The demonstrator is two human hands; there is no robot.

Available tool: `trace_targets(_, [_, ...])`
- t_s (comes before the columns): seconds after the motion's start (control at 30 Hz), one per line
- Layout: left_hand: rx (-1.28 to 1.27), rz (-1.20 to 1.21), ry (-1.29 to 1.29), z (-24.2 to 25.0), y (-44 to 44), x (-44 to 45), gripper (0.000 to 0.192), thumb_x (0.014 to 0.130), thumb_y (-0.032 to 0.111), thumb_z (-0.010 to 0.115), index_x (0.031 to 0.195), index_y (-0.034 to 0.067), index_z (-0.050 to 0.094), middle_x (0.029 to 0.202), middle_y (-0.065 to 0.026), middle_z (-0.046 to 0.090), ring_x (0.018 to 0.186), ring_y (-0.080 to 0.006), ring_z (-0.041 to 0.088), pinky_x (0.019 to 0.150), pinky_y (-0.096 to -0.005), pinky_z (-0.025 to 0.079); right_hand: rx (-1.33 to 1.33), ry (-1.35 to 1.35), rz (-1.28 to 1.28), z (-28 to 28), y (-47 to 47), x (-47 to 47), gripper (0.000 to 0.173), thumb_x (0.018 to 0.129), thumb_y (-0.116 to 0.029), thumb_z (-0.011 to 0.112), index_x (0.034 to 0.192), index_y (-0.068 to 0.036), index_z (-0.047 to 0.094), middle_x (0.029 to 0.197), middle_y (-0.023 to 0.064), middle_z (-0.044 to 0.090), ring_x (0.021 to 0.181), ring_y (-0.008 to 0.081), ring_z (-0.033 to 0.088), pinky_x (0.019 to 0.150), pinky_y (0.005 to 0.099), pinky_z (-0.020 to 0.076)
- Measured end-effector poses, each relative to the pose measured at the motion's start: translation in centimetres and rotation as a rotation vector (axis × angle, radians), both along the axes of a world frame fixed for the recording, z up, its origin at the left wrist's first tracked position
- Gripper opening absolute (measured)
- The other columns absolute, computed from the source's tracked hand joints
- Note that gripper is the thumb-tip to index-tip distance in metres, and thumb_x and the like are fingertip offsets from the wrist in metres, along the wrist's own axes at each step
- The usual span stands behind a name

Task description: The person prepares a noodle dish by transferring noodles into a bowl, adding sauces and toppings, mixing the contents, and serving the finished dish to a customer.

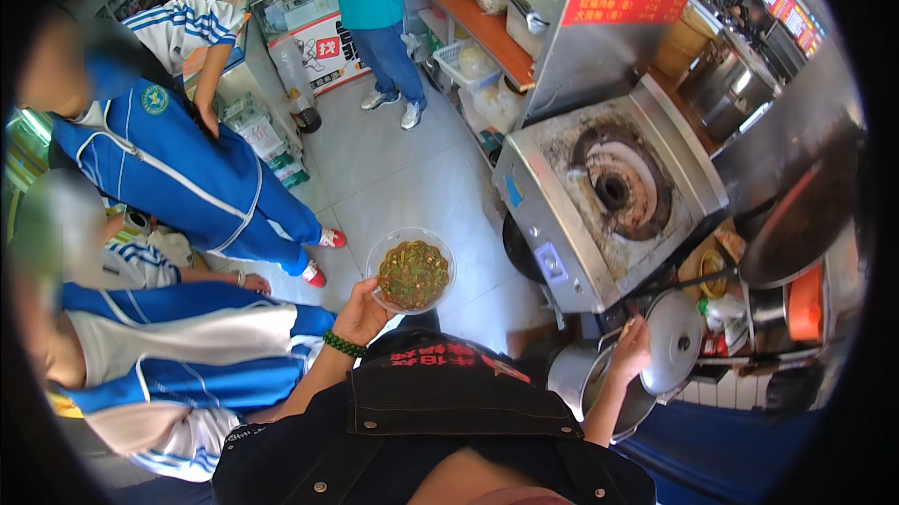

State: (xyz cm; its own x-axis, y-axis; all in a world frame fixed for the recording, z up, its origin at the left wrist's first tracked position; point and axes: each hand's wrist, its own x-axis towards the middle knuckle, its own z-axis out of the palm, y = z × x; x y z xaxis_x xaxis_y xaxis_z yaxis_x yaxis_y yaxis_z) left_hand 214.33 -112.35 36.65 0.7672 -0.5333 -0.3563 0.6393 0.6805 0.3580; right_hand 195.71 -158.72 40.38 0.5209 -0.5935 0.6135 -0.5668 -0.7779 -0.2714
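Observation:
My left hand [366, 314] holds a round clear plastic bowl [373, 252] by its rim, over the floor in front of my apron. The bowl carries food topped with chopped green herbs [414, 273]. At the right, my right hand [632, 349] is raised over a metal pot [572, 375], beside a round metal lid [674, 357] with a dark knob. The fingers look curled, but what they grip is hard to make out. The lid leans at the far side of the pot, whose inside partly shows.
A steel wok stove [562, 224] with a round burner is ahead on the right, a large wok [793, 224] beyond it. Two people in blue and white jackets [189, 168] are close on my left. Another person in jeans [385, 59] stands by a wooden shelf [484, 27].

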Motion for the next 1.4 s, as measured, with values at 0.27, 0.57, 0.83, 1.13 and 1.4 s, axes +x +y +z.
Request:
trace_targets(0.27, [0.087, 0.036, -0.178, 1.6, 1.7, 21.2, 0.070, 0.090, 0.033, 0.062, 0.145, 0.000, 0.034, 0.141, -0.0131, 0.049, 0.128, -0.0255, 0.050, 0.107, -0.0411, 0.042, 0.378, 0.210, 0.462, -1.1, 12.0, 32.3, 0.022, 0.096, -0.026, 0.059, 0.099, -0.007, 0.071, 0.089, 0.0151, 0.071, 0.076, 0.0335, 0.069, 0.065, 0.0410, 0.0536])
trace_targets(0.57, [0.173, 0.145, -0.114, 3.4, 4.2, 39.3, 0.079, 0.084, 0.036, 0.069, 0.146, 0.002, 0.033, 0.143, -0.0125, 0.047, 0.130, -0.0267, 0.048, 0.106, -0.0417, 0.042, 0.466, 0.314, 0.687, 0.6, 17.1, 55.5, 0.023, 0.094, -0.028, 0.061, 0.097, -0.008, 0.070, 0.087, 0.0137, 0.070, 0.077, 0.0328, 0.068, 0.066, 0.0395, 0.0536])
trace_targets(0.83, [0.175, 0.250, -0.022, 1.9, 2.9, 48.0, 0.082, 0.083, 0.034, 0.068, 0.148, 0.002, 0.030, 0.147, -0.0148, 0.042, 0.135, -0.0299, 0.042, 0.113, -0.0449, 0.035, 0.457, 0.385, 0.796, -1.4, 15.9, 70.9, 0.025, 0.097, -0.029, 0.056, 0.099, -0.007, 0.069, 0.082, 0.0153, 0.069, 0.073, 0.0363, 0.066, 0.063, 0.0424, 0.0515])
trace_targets(1.13, [0.234, 0.497, 0.141, 0.2, -0.7, 52.4, 0.087, 0.083, 0.038, 0.067, 0.151, 0.004, 0.026, 0.151, -0.0134, 0.038, 0.137, -0.0293, 0.039, 0.112, -0.0469, 0.033, 0.457, 0.629, 0.989, -4.7, 13.6, 85.0, 0.032, 0.098, -0.037, 0.052, 0.100, -0.010, 0.070, 0.087, 0.0153, 0.069, 0.077, 0.0369, 0.066, 0.067, 0.0452, 0.0520])
trace_targets(1.4, [0.210, 0.678, 0.143, -2.2, -3.1, 55.1, 0.097, 0.077, 0.042, 0.072, 0.151, 0.001, 0.025, 0.151, -0.0175, 0.036, 0.138, -0.0304, 0.037, 0.114, -0.0431, 0.029, 0.297, 1.183, 1.033, -9.9, 8.6, 90.5, 0.029, 0.093, -0.035, 0.055, 0.095, -0.009, 0.067, 0.090, 0.0169, 0.069, 0.085, 0.0368, 0.066, 0.074, 0.0487, 0.0522])
